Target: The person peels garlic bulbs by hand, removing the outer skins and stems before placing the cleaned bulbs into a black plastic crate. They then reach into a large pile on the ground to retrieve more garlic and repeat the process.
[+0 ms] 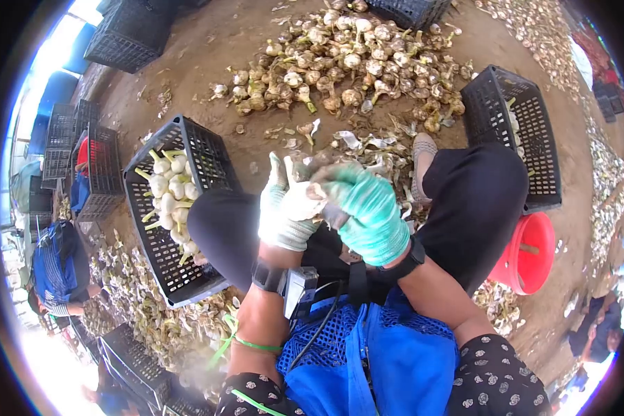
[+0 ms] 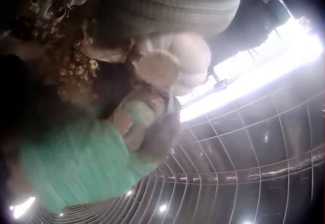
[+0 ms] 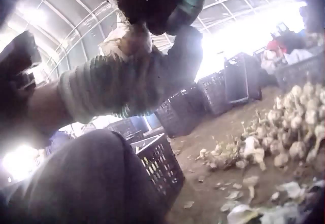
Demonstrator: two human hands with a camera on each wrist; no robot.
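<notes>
A whitish garlic bulb is held in front of the body by my left hand, which wears a pale knitted glove. Seen from the left wrist, its round cut root face points at the camera. My right hand, in a green and white glove with darkened fingertips, curls its fingers against the bulb's side. A thin white strip shows by those fingertips. Motion blurs the right hand in the head view. Cleaned white garlic bulbs with short green stems lie in the black crate beside the left knee.
Ahead on the dirt floor spreads a heap of unpeeled garlic. Loose skins litter the ground between the feet. Another black crate stands beyond the right knee, near a red bucket. Several more crates and a person are at left.
</notes>
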